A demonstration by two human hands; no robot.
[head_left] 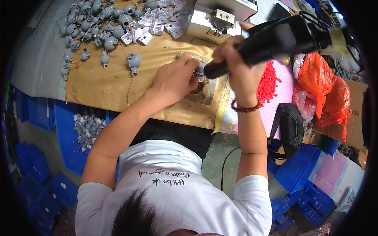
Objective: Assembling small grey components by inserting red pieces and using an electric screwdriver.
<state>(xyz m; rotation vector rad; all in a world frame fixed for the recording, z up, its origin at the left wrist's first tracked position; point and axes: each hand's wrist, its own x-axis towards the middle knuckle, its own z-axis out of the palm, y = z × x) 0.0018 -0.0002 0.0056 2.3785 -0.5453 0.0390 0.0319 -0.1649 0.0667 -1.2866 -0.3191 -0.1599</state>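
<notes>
Okay, left hand (173,78) bent around a gray part (200,69) on the worktable (106,86), fingers nearly closed; part mostly covered by them and the tool tip, exact contact unclear. Right hand (243,80) wrapped round a blurred black tool (275,41). Shirt (169,200) lettering upside down. Red bits (269,82) partly behind right wrist; gray pile (106,23) cut off at top; orange bags (315,72) far right.

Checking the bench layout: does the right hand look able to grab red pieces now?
Probably not: the right hand is wrapped around the black tool, though the red pieces lie near.
</notes>
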